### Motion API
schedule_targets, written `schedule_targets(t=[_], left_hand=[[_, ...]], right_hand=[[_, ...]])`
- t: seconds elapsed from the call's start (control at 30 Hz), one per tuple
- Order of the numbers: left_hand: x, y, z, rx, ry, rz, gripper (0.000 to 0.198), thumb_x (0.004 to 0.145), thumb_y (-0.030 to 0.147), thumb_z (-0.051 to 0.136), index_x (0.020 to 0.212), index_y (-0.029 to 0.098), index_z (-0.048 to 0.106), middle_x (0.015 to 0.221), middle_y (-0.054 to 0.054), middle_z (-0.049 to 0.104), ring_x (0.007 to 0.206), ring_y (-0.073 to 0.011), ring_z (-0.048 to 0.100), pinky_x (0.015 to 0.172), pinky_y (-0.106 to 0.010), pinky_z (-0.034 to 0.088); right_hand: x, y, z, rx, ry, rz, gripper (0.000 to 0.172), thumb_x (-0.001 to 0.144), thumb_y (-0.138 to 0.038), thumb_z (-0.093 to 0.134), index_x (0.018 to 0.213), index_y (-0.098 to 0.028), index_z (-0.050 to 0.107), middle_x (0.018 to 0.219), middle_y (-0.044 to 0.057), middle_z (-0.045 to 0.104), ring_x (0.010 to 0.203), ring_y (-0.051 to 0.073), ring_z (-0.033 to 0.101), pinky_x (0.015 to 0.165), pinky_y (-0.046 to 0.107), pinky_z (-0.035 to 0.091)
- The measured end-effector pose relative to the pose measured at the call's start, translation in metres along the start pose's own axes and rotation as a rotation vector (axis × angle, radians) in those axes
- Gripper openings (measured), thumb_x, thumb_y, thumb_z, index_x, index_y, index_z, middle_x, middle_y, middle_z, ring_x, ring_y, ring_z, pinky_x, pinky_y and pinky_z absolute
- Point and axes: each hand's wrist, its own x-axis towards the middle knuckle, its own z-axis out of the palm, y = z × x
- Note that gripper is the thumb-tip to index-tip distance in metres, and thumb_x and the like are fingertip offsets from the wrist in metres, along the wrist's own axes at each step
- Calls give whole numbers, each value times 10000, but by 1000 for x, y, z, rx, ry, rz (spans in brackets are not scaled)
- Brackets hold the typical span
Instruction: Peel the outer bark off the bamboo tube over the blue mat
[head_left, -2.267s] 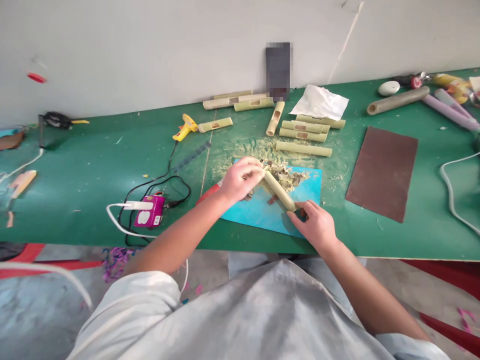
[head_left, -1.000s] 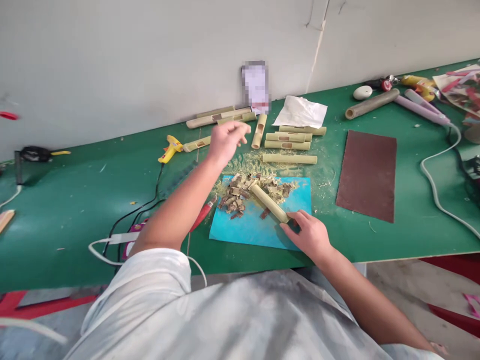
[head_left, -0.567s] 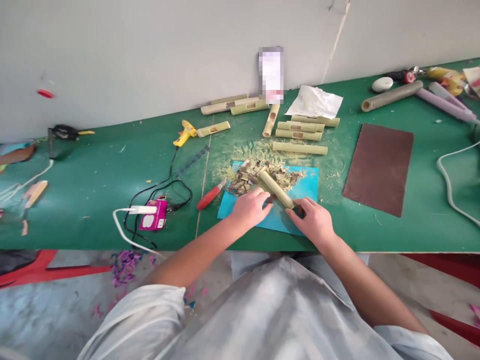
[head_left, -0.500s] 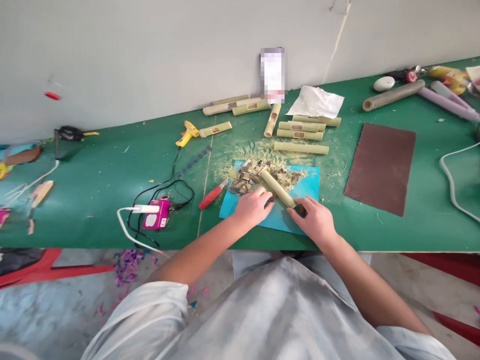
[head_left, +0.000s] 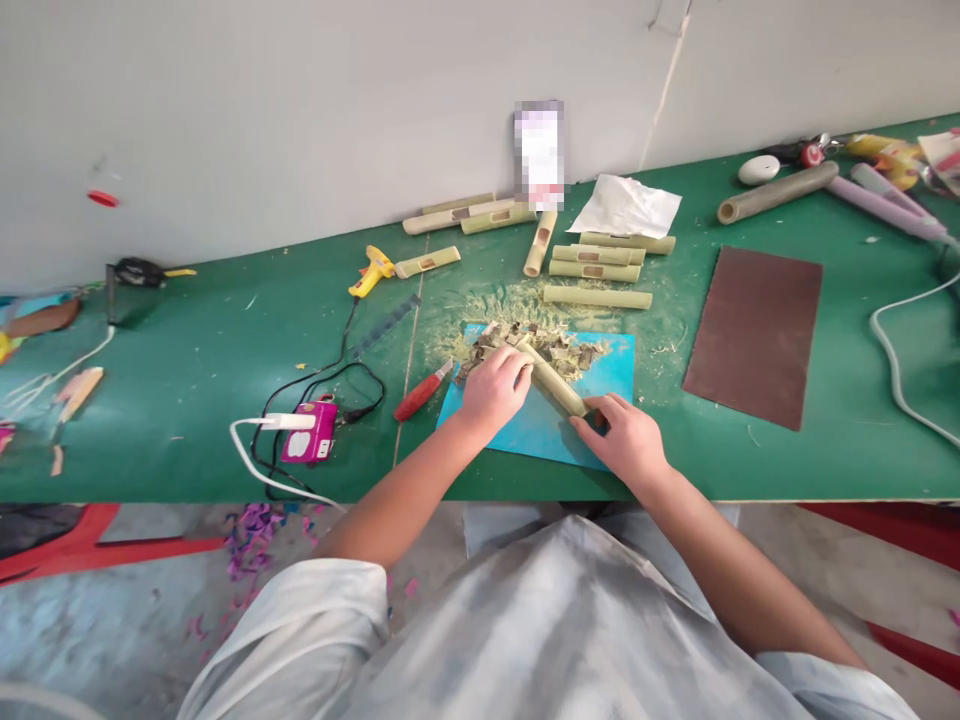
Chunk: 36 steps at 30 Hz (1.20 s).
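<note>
A pale bamboo tube (head_left: 559, 382) lies slantwise over a blue mat (head_left: 517, 440), its far end by a heap of bamboo chips (head_left: 574, 355). Round its near end, my right hand (head_left: 626, 438) is closed, thumb and fingers gripping it. My left hand (head_left: 495, 392) is closed against the tube's left side near the far end. Its curled fingers hide whatever is inside them. A red-handled utility knife (head_left: 422, 392) rests just left of the mat.
Several cut bamboo tubes (head_left: 596, 271) lie behind the mat, some under white paper (head_left: 626, 207). A yellow glue gun (head_left: 372, 270) and a pink box with cables (head_left: 311, 432) are on the left. A brown sheet (head_left: 754, 335) lies right. A phone (head_left: 539, 150) leans on the wall.
My left hand has moved up and left along the bamboo tube, toward its far end. A dark bit seen at its fingertips before is now hidden. My right hand keeps its hold.
</note>
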Motion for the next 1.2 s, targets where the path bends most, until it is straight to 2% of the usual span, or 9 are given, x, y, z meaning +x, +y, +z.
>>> schedule_targets(t=[0.17, 0.3, 0.4, 0.53, 0.7, 0.83, 0.97, 1.1, 1.2], left_hand=[[-2, 5, 3, 62, -29, 139, 195, 963, 237, 478, 941, 164, 658, 880, -71, 688, 807, -174, 665, 725, -281, 526], [-9, 10, 4, 56, -119, 325, 241, 980, 229, 437, 1081, 168, 647, 825, -60, 683, 755, -163, 662, 705, -278, 531], [-8, 2, 3, 84, -161, 432, 288, 984, 177, 388, 1138, 149, 629, 823, -71, 677, 768, -168, 658, 720, -282, 538], [0, -7, 0, 125, -132, 367, 296, 986, 180, 372, 1080, 130, 648, 809, -88, 667, 771, -177, 651, 720, -291, 539], [-2, -1, -3, 72, -133, 475, 250, 976, 189, 427, 1104, 135, 635, 832, -70, 670, 778, -168, 650, 726, -275, 538], [-6, 0, -4, 160, -86, 370, 256, 973, 162, 414, 1069, 104, 644, 789, -85, 657, 742, -178, 644, 687, -282, 540], [-8, 6, -4, 132, -149, 467, 287, 984, 166, 383, 1134, 144, 627, 812, -69, 662, 743, -154, 645, 697, -259, 545], [-7, 7, -1, 179, -113, 363, 288, 980, 156, 382, 1123, 131, 630, 825, -86, 664, 774, -172, 654, 712, -273, 550], [-7, 7, 1, 139, -139, 434, 288, 973, 151, 400, 1165, 121, 612, 835, -81, 662, 769, -171, 649, 701, -266, 541]], right_hand=[[-1, 2, 2, 5, 6, -8, 333, 848, -485, 558, 973, -205, 688, 771, 12, 653, 632, 123, 568, 554, 246, 350], [-1, 2, 2, 10, 3, -14, 323, 848, -481, 552, 963, -210, 685, 773, 13, 654, 629, 125, 567, 557, 245, 357], [0, 1, 0, 12, 2, -12, 312, 844, -474, 552, 959, -215, 682, 769, 10, 654, 622, 124, 566, 557, 245, 362], [1, -1, -1, 13, 2, -5, 299, 838, -466, 566, 948, -213, 680, 759, 3, 650, 618, 123, 566, 550, 245, 359], [0, 0, 0, 14, -2, -10, 286, 837, -460, 575, 929, -211, 678, 749, 1, 647, 621, 122, 573, 550, 241, 362], [1, 1, 0, 10, -1, -16, 300, 843, -472, 559, 930, -210, 676, 757, 9, 653, 619, 124, 570, 542, 242, 355], [1, 2, 1, 12, -1, -22, 303, 845, -477, 558, 920, -209, 677, 745, 9, 650, 607, 121, 563, 545, 242, 356], [1, 1, 0, 17, -3, -24, 302, 848, -476, 558, 932, -212, 679, 751, 7, 652, 619, 121, 567, 555, 243, 360], [1, 0, -1, 15, -4, -17, 299, 842, -475, 567, 922, -210, 680, 744, 9, 651, 622, 127, 569, 556, 245, 357]])
